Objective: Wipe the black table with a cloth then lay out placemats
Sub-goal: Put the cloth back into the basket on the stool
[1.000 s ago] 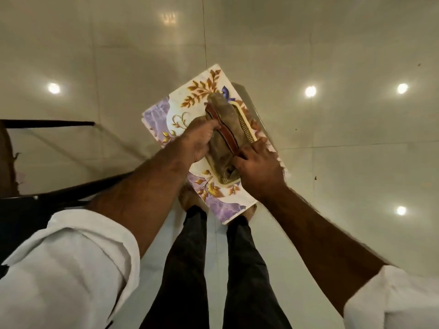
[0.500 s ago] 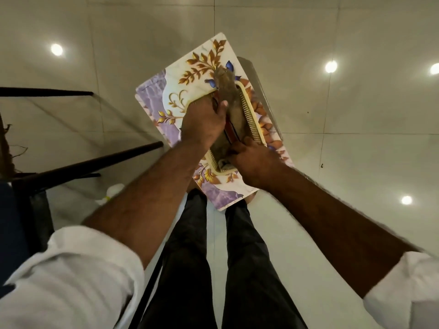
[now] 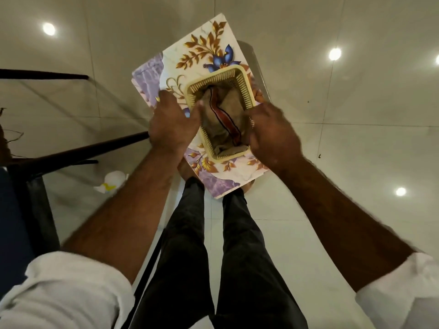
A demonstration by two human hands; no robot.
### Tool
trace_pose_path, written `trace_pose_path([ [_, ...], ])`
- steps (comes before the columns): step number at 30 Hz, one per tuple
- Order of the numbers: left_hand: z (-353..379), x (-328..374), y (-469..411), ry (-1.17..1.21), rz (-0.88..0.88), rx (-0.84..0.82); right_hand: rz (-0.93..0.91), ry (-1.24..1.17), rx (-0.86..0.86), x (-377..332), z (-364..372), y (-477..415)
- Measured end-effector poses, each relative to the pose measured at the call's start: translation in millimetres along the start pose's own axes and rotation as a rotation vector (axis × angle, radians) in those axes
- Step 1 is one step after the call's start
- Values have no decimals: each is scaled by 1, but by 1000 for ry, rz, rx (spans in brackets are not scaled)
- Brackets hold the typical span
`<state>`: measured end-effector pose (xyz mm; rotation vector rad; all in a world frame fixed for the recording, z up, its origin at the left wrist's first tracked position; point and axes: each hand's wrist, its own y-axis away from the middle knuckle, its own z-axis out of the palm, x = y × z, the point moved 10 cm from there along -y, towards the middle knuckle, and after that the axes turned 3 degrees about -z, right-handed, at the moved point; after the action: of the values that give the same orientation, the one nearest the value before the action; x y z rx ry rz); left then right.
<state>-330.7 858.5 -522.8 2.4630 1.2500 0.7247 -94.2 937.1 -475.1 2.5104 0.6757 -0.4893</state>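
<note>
A brown cloth with a red stripe lies crumpled inside a cream slatted basket. The basket rests on a floral placemat, white and purple with gold leaves, held out in front of me above my legs. My left hand lies flat on the placemat's left side, its thumb touching the cloth. On the other side, my right hand grips the basket's right rim and looks blurred. The black-framed table with a glass top is at the left.
A glossy cream tiled floor reflecting ceiling lights fills the view. A white crumpled object lies on the floor under the table's glass. My dark-trousered legs stand below the placemat. A dark blue surface is at the far left.
The cloth, held above the basket before, now lies inside it. My left hand has come off the cloth onto the placemat. My right hand has slid along the basket's right rim.
</note>
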Motion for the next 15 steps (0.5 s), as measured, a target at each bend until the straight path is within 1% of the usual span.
trace_pose_path([
  [2,30,-18,8,108,-122,-241,130,-70,131,28,-14,-7],
  [3,38,-17,13,121,-120,-302,198,-103,158,44,-15,-13],
  [4,42,-13,17,104,-99,-322,267,-129,162,61,-12,-19],
  [7,45,0,18,50,-18,-256,412,-192,83,103,6,-33],
  [10,46,0,15,-6,-3,-242,524,-251,-28,133,25,-30],
  [15,26,-28,8,125,-40,-175,661,-284,-219,159,54,5],
])
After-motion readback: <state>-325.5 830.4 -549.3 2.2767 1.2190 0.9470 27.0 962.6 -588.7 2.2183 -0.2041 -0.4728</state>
